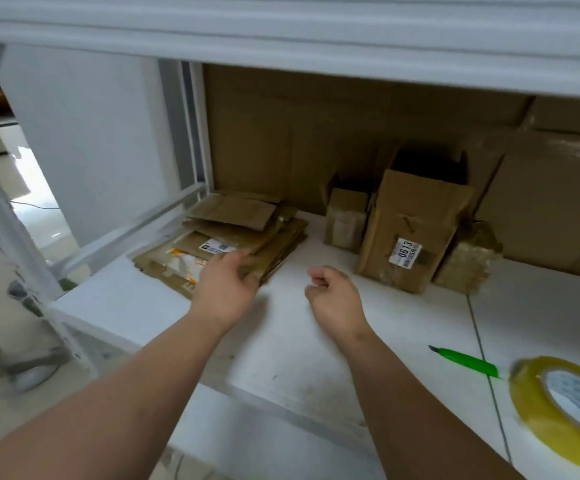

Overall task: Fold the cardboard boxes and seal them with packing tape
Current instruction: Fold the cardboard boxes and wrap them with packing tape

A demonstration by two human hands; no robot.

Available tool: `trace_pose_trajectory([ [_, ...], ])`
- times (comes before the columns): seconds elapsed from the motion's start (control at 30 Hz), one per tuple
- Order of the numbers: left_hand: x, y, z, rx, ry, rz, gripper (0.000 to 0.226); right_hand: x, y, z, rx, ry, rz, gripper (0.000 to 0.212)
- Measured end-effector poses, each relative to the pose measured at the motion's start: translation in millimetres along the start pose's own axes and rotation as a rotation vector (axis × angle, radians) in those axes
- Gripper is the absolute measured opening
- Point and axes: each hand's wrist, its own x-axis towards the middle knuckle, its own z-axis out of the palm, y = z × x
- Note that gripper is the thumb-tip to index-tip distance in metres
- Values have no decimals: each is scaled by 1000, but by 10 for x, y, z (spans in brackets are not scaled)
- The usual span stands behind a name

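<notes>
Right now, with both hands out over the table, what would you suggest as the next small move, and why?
Probably close the left hand on the top flattened box of the stack and slide it toward you. Its fingers already rest on the stack's near edge, the right hand is empty, and the tape roll waits nearby.

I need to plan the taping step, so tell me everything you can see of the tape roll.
The tape roll is a wide ring of clear, yellowish packing tape wound on a white printed core. It lies at the right front of the white shelf, cut off by the picture's edge and blurred. Neither hand touches it. The green utility knife lies just to its left; whether they touch cannot be told.
</notes>
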Motion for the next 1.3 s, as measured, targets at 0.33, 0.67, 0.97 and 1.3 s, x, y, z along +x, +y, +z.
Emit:
trace_pose_trajectory([
  [0.33,618,-595,-620,529,-69,63,60,807,-640,769,-560,-67,-175,47],
  [0.67,1283,-685,-577,707,-118,175,64,1544,-600,1010,-871,-127,-168,54],
  [0.97,1459,-752,-605,580,-60,288,65,1428,-704,1002,-808,175,-397,38],
  [1.3,1273,-761,-848,486,56,490,41,711,-1040,1095,-478,426,-583,27],
])
